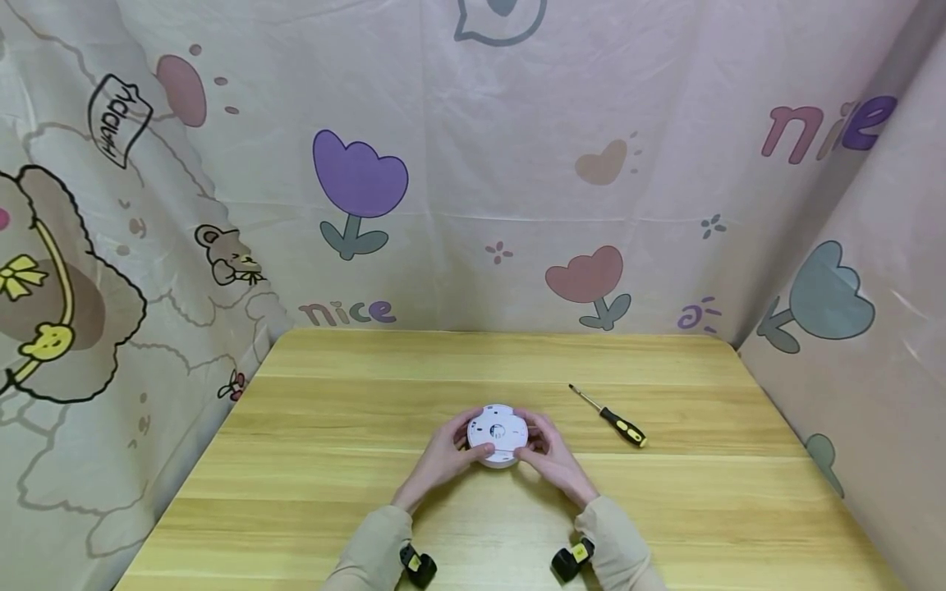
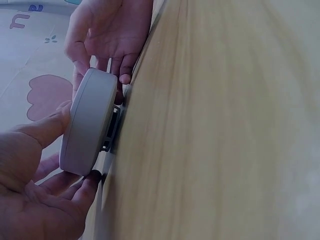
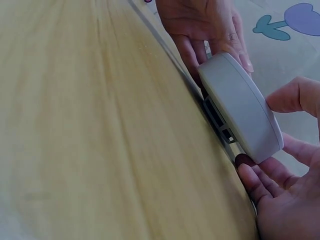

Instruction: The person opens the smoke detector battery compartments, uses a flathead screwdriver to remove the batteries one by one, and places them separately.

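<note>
A round white disc-shaped device (image 1: pixel 508 442) with small dark markings on its top face is held between both hands, low over the wooden table. My left hand (image 1: pixel 446 453) grips its left edge, thumb on the top face and fingers beneath. On the opposite edge, my right hand (image 1: pixel 550 454) grips in the same way. The left wrist view shows the device's thick, smooth side wall (image 2: pixel 90 122), tilted in that view. Underneath it a dark slotted bracket (image 3: pixel 218 119) juts toward the tabletop. Its exact kind does not show.
A screwdriver (image 1: pixel 619 424) with a black and yellow handle lies on the table (image 1: pixel 355 410) to the right, beyond my right hand. Printed cloth (image 1: pixel 458 156) hangs behind the table and along both sides. Each sleeve carries a small black wrist camera (image 1: pixel 419 566).
</note>
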{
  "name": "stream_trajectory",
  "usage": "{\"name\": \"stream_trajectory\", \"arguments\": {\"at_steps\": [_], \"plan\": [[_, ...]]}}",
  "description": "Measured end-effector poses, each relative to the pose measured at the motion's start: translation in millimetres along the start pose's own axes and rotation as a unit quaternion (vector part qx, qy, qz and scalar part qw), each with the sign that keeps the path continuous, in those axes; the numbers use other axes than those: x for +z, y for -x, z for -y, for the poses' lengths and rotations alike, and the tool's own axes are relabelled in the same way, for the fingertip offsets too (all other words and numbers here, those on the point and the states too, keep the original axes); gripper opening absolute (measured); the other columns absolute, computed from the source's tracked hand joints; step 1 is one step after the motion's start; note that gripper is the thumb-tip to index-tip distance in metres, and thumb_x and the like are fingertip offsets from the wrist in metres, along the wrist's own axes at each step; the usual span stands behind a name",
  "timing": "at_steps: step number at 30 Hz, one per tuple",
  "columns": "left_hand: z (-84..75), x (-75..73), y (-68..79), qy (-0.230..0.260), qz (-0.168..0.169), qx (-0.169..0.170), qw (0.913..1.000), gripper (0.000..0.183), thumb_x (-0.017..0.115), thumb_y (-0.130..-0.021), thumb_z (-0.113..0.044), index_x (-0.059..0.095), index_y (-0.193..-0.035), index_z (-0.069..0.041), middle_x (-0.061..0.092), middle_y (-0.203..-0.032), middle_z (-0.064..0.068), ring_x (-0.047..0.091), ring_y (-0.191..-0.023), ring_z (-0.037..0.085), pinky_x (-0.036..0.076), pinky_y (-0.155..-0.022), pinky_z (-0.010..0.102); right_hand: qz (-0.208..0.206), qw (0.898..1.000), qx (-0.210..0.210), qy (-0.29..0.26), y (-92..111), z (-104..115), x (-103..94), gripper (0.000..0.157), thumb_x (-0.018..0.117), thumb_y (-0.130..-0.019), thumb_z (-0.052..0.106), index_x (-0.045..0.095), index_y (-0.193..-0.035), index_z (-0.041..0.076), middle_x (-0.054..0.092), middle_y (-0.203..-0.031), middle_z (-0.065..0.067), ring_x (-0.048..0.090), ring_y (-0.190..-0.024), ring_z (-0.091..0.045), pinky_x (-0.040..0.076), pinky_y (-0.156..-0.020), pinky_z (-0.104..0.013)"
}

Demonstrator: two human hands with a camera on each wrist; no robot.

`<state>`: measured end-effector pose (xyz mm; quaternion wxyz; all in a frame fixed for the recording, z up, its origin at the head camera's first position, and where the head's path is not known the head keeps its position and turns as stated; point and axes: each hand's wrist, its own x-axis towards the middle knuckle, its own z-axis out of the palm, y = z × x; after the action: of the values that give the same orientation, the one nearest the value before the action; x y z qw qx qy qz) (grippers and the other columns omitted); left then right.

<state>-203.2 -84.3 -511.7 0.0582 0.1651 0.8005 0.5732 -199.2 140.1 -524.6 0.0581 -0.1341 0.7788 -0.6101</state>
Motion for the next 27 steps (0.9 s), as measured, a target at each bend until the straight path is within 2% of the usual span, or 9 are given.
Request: {"name": "stream_trajectory", "arguments": {"at_steps": [9, 17, 27], "plan": [[-1.0, 0.0, -0.2, 0.010, 0.003, -0.011, 0.9999, 0.069, 0.076, -0.088, -0.015, 0.045, -0.147, 0.003, 0.044, -0.152, 0.029, 0.045, -0.141, 0.045, 0.040, -0.117, 0.051, -0.020, 1.000, -0.010, -0.001, 0.4, 1.5, 4.4, 0.067, 0.068, -0.081, -0.002, 0.047, -0.144, -0.001, 0.048, -0.131, -0.024, 0.053, -0.104, -0.017, 0.047, -0.086, -0.017], [-1.4, -0.1, -0.8, 0.010, 0.005, -0.014, 0.9998, 0.069, 0.077, -0.088, -0.016, 0.045, -0.147, 0.002, 0.044, -0.153, 0.029, 0.045, -0.141, 0.045, 0.040, -0.117, 0.051, -0.050, 0.998, 0.008, -0.023, -1.1, 5.2, 8.8, 0.065, 0.066, -0.078, -0.003, 0.052, -0.141, 0.001, 0.050, -0.131, -0.020, 0.056, -0.107, -0.021, 0.048, -0.087, -0.018], [-2.4, 0.7, -0.6, 0.008, 0.002, -0.013, 0.9999, 0.070, 0.078, -0.086, -0.013, 0.045, -0.145, 0.004, 0.044, -0.151, 0.031, 0.045, -0.140, 0.046, 0.041, -0.116, 0.050, -0.041, 0.999, 0.009, -0.025, 0.1, 4.8, 8.6, 0.067, 0.068, -0.078, -0.003, 0.051, -0.142, 0.001, 0.048, -0.130, -0.021, 0.053, -0.107, -0.021, 0.046, -0.086, -0.018]]}}
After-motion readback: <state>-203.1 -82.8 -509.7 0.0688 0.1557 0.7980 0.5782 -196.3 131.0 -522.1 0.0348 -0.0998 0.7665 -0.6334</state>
